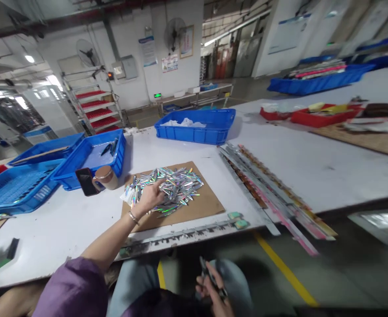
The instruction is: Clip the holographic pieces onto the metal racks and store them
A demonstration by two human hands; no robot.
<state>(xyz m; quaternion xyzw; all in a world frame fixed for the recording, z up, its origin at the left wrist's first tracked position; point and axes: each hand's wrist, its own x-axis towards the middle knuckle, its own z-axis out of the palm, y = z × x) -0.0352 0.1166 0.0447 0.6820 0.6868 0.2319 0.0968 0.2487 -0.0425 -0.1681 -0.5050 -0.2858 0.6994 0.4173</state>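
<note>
My left hand (pixel 152 196) reaches onto a pile of small, shiny, slender metal pieces (pixel 175 187), its index finger stretched out over them. Nothing can be made out in its fingers. The pile lies on a brown cardboard sheet (pixel 210 207) on the white table. Low over my lap, my right hand (pixel 213 288) is closed around a dark metal hand tool that looks like pliers (pixel 203 264). Its fingers hide part of the tool. Between me and the cardboard, a long metal strip with dark clips (pixel 194 231) runs along the table's front edge.
Right of the cardboard lie several long metal strips (pixel 266 189), some overhanging the front edge. A blue tray (pixel 194 134) with white material stands behind. At left are a lidded mug (pixel 106 177), a phone (pixel 86 181) and more blue trays (pixel 121 154). Red trays (pixel 319 118) sit far right.
</note>
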